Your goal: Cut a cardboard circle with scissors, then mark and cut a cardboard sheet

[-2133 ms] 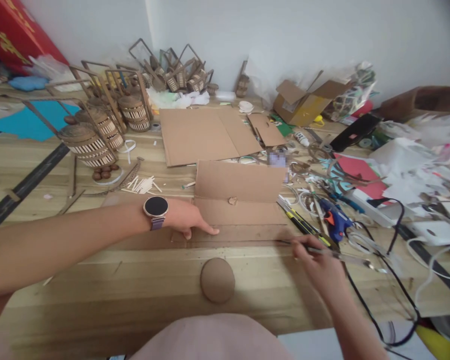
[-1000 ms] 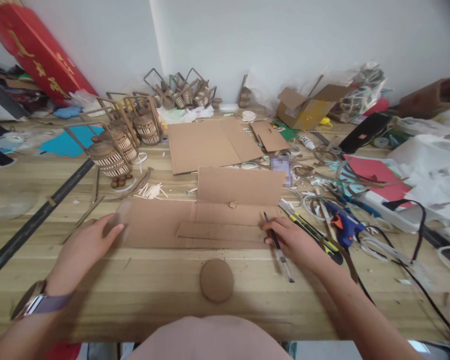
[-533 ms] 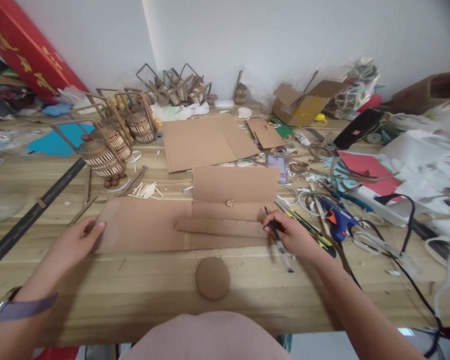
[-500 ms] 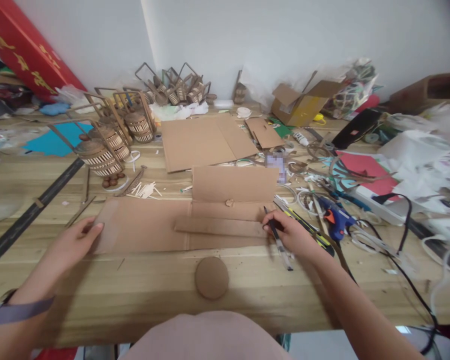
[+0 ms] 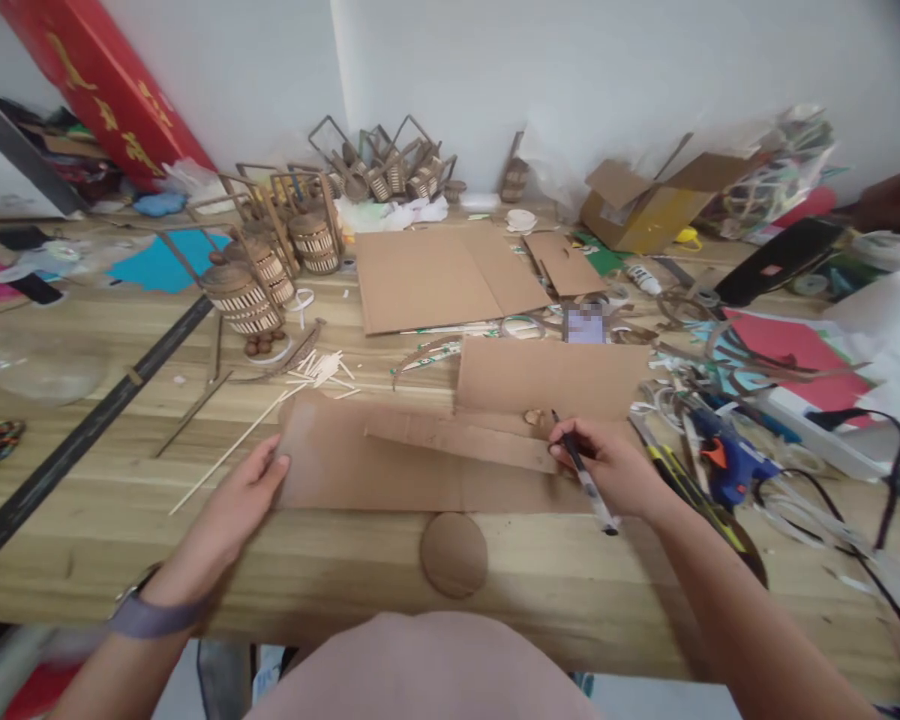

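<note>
A flat piece of brown cardboard (image 5: 390,480) with fold lines and a raised flap lies in front of me. At its left edge, my left hand (image 5: 251,490) pinches it between thumb and fingers. My right hand (image 5: 615,465) holds a black pen (image 5: 586,480) with a clear barrel, tilted. Those same fingers also grip the right end of a narrow cardboard strip (image 5: 457,440), which lies slanted over the sheet. Close to the sheet's near edge rests a round cardboard disc (image 5: 454,555).
Small woven baskets (image 5: 244,300) with tall handles stand at left, thin sticks (image 5: 322,370) nearby. Behind lies another cardboard sheet (image 5: 450,275). On the right are a yellow-black cutter (image 5: 690,490), a blue glue gun (image 5: 735,455) with cords, and paper scraps.
The view has turned left. Both hands have shifted the cardboard rightward on the table, uncovering a long thin stick at its left. The strip now sits further left over the sheet and more slanted.
</note>
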Action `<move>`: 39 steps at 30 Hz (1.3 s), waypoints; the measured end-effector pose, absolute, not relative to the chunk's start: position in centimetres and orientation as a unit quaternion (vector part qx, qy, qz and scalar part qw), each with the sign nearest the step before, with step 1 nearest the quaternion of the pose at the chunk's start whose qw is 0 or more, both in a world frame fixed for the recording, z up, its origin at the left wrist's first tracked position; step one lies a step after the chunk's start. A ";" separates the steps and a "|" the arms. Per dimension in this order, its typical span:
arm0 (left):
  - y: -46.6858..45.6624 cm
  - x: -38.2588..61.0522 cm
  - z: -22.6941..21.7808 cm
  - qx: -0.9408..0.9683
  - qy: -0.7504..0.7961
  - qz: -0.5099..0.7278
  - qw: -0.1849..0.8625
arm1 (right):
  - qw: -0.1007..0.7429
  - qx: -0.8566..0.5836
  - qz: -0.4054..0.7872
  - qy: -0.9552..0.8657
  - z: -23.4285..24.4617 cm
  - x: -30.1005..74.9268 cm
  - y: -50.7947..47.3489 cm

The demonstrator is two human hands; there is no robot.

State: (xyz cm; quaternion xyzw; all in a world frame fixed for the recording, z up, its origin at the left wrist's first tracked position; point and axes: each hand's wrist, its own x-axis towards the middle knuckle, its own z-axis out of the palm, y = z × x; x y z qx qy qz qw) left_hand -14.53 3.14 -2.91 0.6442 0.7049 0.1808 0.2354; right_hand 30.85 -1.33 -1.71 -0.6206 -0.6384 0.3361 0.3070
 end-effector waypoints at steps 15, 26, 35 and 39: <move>2.1 -14.5 -2.9 0.925 0.356 0.118 0.058 | 0.281 -0.552 0.270 -0.737 -3.4 20.9 -0.8; 3.1 -14.1 -5.2 0.929 0.338 0.131 0.077 | 0.250 -0.548 0.115 -0.790 -5.3 26.6 -5.0; 4.5 -14.2 -4.7 0.935 0.325 0.120 0.081 | 0.242 -0.547 0.068 -0.799 -5.2 26.4 -4.4; 5.5 -15.7 -4.5 0.939 0.301 0.131 0.102 | 0.247 -0.550 0.060 -0.796 -5.0 26.0 -4.5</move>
